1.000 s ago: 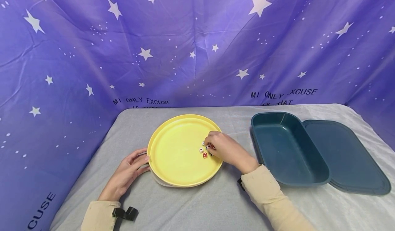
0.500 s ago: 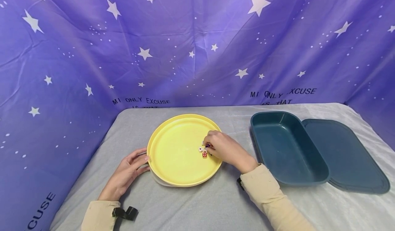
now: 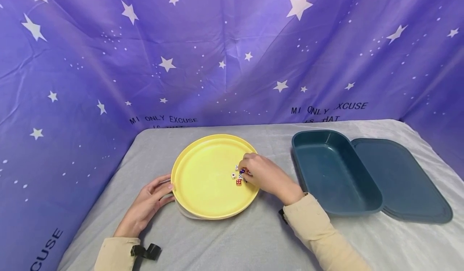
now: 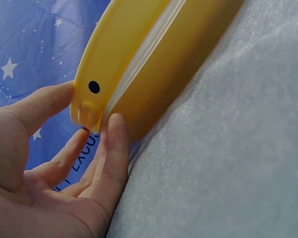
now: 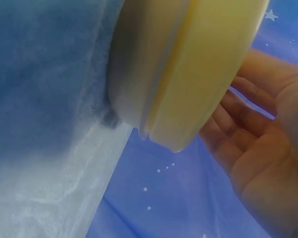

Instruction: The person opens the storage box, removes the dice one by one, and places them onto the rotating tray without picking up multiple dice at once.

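Observation:
A round container with a yellow lid sits on the table, the lid's raised rim facing up. My left hand holds its left edge, thumb on the rim and fingers lower on the side, as the left wrist view shows. On the right part of the lid lie several small dice, among them a white die and a red die. My right hand bends over them, its fingertips pinching a blue die. Some dice are partly hidden behind these fingers; the right wrist view shows none of them.
To the right stands a dark teal rectangular bin without its cover. A matching flat lid lies beside it, partly behind the bin. A grey cloth covers the table, and a purple star-printed curtain hangs behind.
The right fingertips have shifted slightly among the dice, and a blue die now shows at them where a white one showed a second ago. The left hand keeps its hold. The head view has shifted slightly.

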`<state>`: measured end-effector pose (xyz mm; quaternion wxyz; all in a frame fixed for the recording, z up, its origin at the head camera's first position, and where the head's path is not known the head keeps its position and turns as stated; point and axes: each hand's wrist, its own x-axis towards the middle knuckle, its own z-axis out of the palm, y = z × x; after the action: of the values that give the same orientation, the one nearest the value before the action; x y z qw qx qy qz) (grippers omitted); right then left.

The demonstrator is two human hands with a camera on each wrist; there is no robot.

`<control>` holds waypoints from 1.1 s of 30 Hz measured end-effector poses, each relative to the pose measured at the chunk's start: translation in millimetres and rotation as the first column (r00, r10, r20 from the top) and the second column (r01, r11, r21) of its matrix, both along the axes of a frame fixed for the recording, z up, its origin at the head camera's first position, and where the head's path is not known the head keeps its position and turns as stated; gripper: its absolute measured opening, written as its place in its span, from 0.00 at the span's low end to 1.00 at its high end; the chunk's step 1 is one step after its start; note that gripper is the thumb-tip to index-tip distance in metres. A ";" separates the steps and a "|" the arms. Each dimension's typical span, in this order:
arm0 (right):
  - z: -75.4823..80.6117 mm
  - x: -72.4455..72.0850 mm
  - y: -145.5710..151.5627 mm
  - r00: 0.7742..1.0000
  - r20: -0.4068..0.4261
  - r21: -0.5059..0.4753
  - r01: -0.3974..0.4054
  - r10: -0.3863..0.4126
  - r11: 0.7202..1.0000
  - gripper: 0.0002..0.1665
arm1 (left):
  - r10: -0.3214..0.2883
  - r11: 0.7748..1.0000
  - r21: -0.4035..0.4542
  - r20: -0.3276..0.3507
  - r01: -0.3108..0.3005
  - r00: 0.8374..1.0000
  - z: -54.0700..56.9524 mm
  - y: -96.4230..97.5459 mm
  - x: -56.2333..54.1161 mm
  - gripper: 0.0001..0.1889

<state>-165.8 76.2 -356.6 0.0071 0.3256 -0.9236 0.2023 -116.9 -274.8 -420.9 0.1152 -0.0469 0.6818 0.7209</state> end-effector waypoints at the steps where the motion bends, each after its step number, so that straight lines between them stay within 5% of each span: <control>1: -0.1 0.5 0.2 1.000 0.000 0.002 0.001 -0.001 1.000 0.06 | 0.001 1.000 -0.003 0.003 -0.001 1.000 -0.3 0.1 0.2 0.29; 18: 18.2 3.7 3.5 0.998 -0.061 -0.003 0.003 -0.003 1.000 0.08 | 0.003 1.000 -0.022 -0.058 -0.004 0.998 8.3 -4.8 -1.6 0.29; 27: 31.8 9.2 11.5 0.994 -0.105 -0.015 0.028 -0.030 0.999 0.09 | 0.041 0.988 -0.144 -0.135 -0.060 0.990 31.9 -0.2 -2.2 0.29; 33: 35.5 12.6 15.1 0.987 -0.160 -0.021 0.011 -0.014 1.000 0.11 | -0.006 0.967 -0.252 -0.219 -0.050 0.976 52.0 13.6 3.0 0.27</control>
<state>-153.1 91.3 -321.2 0.0859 0.3351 -0.9199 0.1846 -113.9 -261.2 -368.9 0.0247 0.0102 0.7769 0.6290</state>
